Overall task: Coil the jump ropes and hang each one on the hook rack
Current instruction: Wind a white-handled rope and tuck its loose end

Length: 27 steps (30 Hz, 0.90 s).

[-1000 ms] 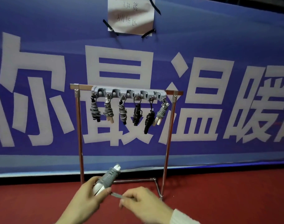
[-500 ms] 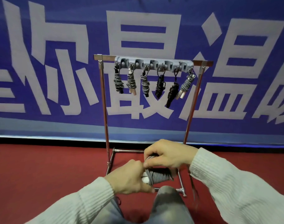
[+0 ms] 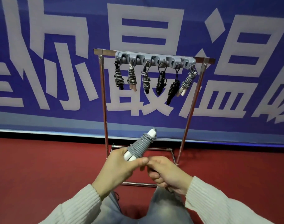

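1. The jump rope (image 3: 138,147), a grey cord wound in tight turns round its white handles, is held in front of the metal stand (image 3: 104,101) and below its top bar, tilted with its upper end pointing up and to the right.
2. The left hand (image 3: 120,168) grasps the lower end of the white handles, fingers curled round them and the thumb lying across the front.
3. The right hand (image 3: 166,173) is just right of the left hand and touches its thumb; its fingers are curled in. Whether it pinches the cord's end cannot be told, since that spot is hidden behind the left thumb.
4. The hook rack (image 3: 155,59), a grey plastic strip, is fixed along the top bar of the stand.
5. Six coiled ropes (image 3: 131,77) hang from the hook rack in a row: three grey ones on the left part, two black ones right of the middle, and one grey one with pale handles at the right end, tilted.
6. Behind the stand hangs a blue banner (image 3: 41,46) with large white characters.
7. The stand's base frame rests on a red floor (image 3: 41,167), and both hands are above the near side of that frame.
8. Cream ribbed sleeves (image 3: 219,202) cover both forearms, nearer the camera than the stand.
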Tool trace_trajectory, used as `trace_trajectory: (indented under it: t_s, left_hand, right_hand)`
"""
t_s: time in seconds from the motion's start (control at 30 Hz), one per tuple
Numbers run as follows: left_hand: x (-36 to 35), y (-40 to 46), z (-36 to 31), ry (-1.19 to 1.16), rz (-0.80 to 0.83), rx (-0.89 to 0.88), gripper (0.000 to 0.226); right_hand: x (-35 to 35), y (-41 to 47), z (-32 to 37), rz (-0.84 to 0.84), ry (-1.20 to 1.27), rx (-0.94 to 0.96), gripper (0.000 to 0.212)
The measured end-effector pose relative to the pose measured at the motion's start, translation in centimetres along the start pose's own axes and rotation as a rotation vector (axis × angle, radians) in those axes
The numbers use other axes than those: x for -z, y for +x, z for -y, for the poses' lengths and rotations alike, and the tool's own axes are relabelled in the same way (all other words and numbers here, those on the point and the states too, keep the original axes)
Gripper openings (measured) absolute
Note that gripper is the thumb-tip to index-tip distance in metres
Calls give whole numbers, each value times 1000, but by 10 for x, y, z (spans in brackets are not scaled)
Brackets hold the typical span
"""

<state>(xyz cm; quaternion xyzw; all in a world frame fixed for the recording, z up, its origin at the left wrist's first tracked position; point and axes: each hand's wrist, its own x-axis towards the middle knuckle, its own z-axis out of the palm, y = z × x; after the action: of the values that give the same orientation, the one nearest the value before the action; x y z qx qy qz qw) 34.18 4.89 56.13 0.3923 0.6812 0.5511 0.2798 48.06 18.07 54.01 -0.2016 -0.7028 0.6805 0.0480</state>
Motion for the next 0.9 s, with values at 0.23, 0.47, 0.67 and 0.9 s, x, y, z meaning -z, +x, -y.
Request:
trace_trajectory:
  t_s: [0.23,0.47,0.67,0.9]
  left_hand:
    - [12,24,31,-53,11,111,43]
    - [20,36,52,132,-35,-13,32]
    - [6,16,33,677,591,-129,39]
    - [-17,-12,-9,522,367,-304,41]
  right_hand:
    - [8,-3,2,-72,-443,75,33]
    - [13,-12,24,-132,-1093,270,28]
    - [29,-2,69,141,-1103,269,25]
    - [39,19,77,200,-650,254,23]
